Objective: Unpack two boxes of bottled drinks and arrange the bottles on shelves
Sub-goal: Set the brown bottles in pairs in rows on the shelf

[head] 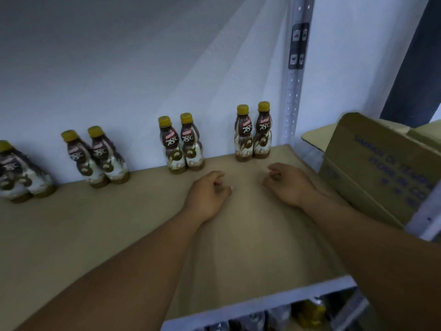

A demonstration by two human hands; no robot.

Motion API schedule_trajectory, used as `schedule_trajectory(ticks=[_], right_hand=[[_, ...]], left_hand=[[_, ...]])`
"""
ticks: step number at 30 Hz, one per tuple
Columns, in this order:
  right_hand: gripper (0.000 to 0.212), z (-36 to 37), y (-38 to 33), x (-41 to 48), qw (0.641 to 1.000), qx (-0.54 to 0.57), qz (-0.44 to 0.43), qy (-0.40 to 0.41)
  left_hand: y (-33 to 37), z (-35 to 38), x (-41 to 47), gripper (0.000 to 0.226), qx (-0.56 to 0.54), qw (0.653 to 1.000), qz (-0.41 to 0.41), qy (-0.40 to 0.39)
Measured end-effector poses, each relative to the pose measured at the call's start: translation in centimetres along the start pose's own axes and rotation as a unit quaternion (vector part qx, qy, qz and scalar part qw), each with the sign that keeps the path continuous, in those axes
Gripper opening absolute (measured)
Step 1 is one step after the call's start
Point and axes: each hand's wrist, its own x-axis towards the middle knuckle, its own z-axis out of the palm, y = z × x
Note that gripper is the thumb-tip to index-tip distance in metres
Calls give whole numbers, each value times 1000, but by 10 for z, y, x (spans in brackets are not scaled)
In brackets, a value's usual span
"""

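A white wall [119, 80] backs the tan shelf [95, 235], with a pale metal upright [296, 80] at its right end. Eight yellow-capped bottles [97, 158] stand along the wall in four pairs. Both hands lie out over the bare board in front of them. The left hand [207, 192] is near the third pair [182, 145], and the right hand [288, 185] is near the rightmost pair [254, 133]; neither touches a bottle. Each grip is slack, fingers lightly curled round nothing. A cardboard box [381, 168], flaps up, sits just beside the right wrist.
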Motion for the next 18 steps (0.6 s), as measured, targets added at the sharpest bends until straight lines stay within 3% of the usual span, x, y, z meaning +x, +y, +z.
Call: schedule_trajectory(ticks=[7,13,18], right_hand=[[29,37,-51,-121,991,-122,-46,2],[25,85,-95,-216,987,-116,-97,53],[39,140,-92,-285,962,-103,-225,118]], left_hand=[[-33,-57,-134,44,78,997,-14,1],[-65,-89,-243,33,127,990,30,49],[-94,-84,-314,49,189,970,113,99]])
